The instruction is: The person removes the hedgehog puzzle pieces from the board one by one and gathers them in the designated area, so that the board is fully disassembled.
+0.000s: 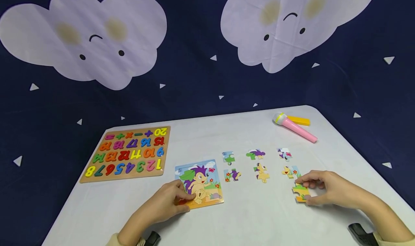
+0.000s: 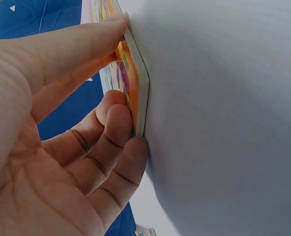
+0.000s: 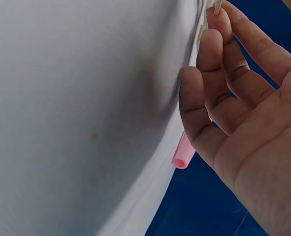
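A square jigsaw puzzle with a purple-haired hedgehog picture (image 1: 209, 188) lies near the table's middle. My left hand (image 1: 166, 199) grips its near left corner, the thumb on the front edge and the fingers at the side, as its rim (image 2: 142, 98) shows in the left wrist view. Over at the right, my right hand (image 1: 334, 188) pinches a yellow-green puzzle piece (image 1: 302, 193) between thumb and fingers. Just beyond it lies a piece with a red flower (image 1: 291, 171). More loose pieces, among them a tan body piece (image 1: 261, 173) and a leaf piece (image 1: 228, 158), lie in two rows between the hands.
A wooden number board (image 1: 124, 154) with colourful numerals lies at the far left. Towards the back right, a pink toy microphone (image 1: 299, 130) lies against a yellow block (image 1: 299, 121). The white table (image 1: 201, 138) ends at a dark blue curtain with clouds.
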Tool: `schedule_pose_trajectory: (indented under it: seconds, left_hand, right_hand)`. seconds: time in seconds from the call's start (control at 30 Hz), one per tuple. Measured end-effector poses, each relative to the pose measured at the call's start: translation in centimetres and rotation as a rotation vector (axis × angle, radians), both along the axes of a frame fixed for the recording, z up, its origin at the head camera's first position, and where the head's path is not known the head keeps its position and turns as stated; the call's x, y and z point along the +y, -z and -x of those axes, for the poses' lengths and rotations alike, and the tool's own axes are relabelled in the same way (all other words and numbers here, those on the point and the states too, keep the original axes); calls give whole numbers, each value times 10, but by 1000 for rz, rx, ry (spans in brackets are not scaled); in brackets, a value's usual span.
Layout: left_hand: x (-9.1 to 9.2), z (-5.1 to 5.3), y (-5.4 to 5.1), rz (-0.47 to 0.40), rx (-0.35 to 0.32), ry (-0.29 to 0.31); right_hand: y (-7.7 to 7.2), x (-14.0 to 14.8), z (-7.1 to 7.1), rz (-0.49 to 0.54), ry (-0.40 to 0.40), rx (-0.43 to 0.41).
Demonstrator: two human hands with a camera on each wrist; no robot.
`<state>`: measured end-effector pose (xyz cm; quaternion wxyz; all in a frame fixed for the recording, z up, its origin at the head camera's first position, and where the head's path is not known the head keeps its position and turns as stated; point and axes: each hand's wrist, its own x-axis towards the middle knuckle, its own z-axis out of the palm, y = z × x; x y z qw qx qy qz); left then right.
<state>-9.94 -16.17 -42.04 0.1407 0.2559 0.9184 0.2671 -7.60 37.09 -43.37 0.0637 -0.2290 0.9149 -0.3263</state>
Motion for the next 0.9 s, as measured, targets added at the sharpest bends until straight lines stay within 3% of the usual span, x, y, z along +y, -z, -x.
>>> schedule_pose_trajectory:
  seconds: [0.9]
  left_hand:
    - [1, -1, -1, -14, -16, -7]
  right_hand:
    - [6, -1, 0, 5, -8, 14]
